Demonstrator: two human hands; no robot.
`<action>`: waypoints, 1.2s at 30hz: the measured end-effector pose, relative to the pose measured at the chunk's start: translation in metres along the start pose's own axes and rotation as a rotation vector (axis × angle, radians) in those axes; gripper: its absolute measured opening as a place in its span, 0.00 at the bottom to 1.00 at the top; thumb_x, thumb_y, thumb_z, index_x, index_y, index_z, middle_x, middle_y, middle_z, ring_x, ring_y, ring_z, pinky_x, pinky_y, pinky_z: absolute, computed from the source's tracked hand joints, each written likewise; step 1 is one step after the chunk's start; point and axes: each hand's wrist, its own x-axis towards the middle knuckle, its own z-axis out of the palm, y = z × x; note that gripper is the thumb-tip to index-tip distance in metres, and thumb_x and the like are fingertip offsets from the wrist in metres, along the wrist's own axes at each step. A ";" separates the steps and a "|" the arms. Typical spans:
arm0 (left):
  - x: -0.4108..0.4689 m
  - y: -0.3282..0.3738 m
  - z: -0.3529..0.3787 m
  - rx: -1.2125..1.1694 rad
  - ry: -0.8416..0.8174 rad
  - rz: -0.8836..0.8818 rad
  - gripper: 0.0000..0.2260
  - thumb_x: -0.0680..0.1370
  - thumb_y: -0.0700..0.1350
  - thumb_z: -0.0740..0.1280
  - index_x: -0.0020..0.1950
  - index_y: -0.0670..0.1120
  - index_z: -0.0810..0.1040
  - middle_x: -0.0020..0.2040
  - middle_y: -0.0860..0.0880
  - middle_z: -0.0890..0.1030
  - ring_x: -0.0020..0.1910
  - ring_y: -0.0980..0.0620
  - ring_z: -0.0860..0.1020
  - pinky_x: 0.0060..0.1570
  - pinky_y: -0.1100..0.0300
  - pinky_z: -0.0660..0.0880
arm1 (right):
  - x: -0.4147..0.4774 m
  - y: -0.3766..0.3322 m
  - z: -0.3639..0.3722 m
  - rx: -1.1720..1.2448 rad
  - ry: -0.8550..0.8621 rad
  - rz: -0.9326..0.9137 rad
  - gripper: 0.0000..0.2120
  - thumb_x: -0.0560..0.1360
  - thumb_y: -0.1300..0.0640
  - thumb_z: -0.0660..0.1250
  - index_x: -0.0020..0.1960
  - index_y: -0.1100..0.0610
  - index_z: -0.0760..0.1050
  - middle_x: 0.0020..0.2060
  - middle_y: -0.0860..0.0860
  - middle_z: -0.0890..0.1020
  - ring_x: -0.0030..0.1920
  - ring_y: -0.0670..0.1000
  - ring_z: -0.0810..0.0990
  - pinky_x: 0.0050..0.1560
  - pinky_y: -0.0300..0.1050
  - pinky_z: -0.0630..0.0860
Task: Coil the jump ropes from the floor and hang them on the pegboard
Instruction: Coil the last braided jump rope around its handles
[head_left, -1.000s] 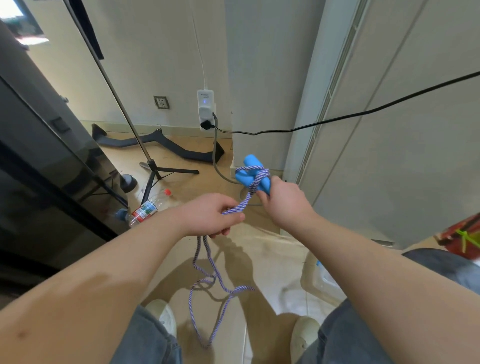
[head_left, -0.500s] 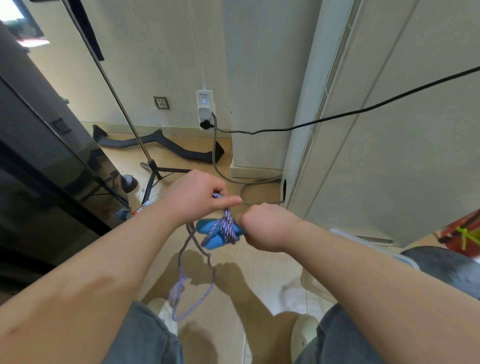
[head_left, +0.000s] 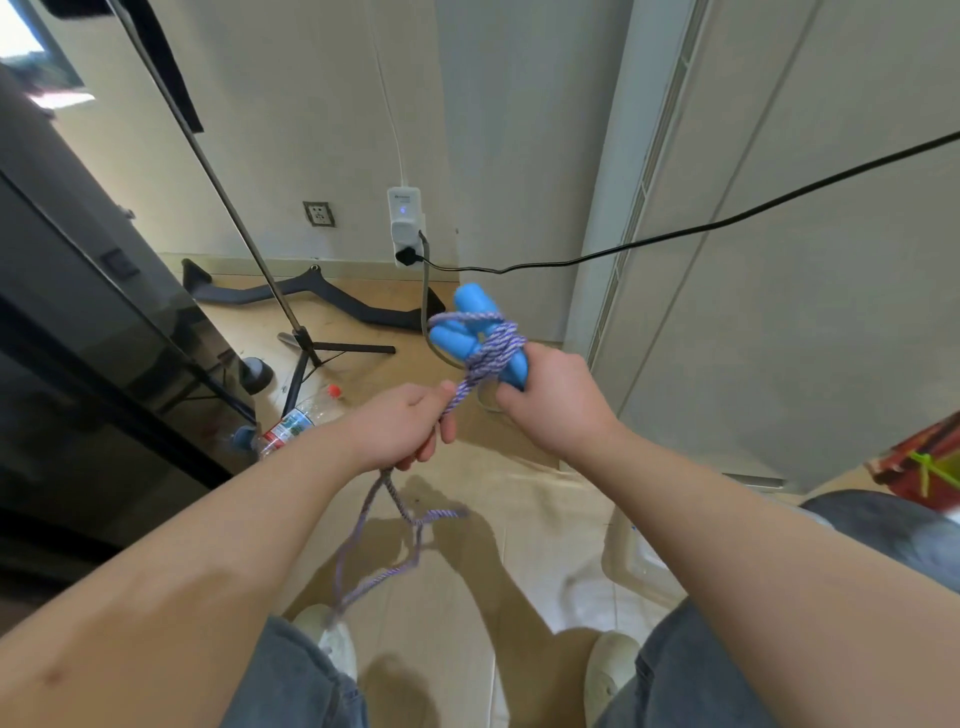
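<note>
Left hand (head_left: 404, 428), fingers curled, grips the taut braided jump rope (head_left: 467, 383), its slack tail hanging above the floor (head_left: 545, 519). Right hand (head_left: 558, 408) clasps the paired blue handles (head_left: 462, 332), with several turns wound round them. Step: coiling, unfinished. The next move probably calls for wrapping the remaining tail under tension.

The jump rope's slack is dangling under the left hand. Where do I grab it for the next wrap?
Take the rope just under the left hand, where its two strands hang fairly straight, and come from the left. Lower down they kink into a loose loop that would likely flop. The right hand grips the wrapped blue handles, so the right side is blocked.
</note>
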 end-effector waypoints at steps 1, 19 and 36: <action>-0.001 0.001 0.002 0.009 -0.041 -0.001 0.25 0.84 0.58 0.49 0.41 0.46 0.77 0.26 0.50 0.75 0.24 0.51 0.71 0.28 0.61 0.67 | 0.004 0.005 0.000 -0.029 0.016 0.064 0.09 0.73 0.54 0.65 0.52 0.57 0.76 0.46 0.57 0.83 0.48 0.61 0.79 0.42 0.46 0.71; 0.001 -0.007 -0.021 0.298 0.243 0.217 0.28 0.77 0.64 0.62 0.28 0.44 0.67 0.25 0.48 0.63 0.25 0.52 0.62 0.32 0.55 0.65 | -0.016 -0.007 0.004 -0.428 -0.485 -0.543 0.06 0.71 0.53 0.66 0.41 0.49 0.68 0.32 0.47 0.72 0.36 0.54 0.73 0.35 0.46 0.71; -0.011 0.005 -0.006 0.476 0.036 0.173 0.16 0.81 0.58 0.60 0.41 0.50 0.78 0.32 0.52 0.75 0.32 0.56 0.72 0.31 0.62 0.66 | -0.002 0.017 -0.001 -0.358 -0.195 0.151 0.10 0.74 0.59 0.62 0.55 0.53 0.74 0.50 0.56 0.81 0.48 0.61 0.79 0.42 0.46 0.70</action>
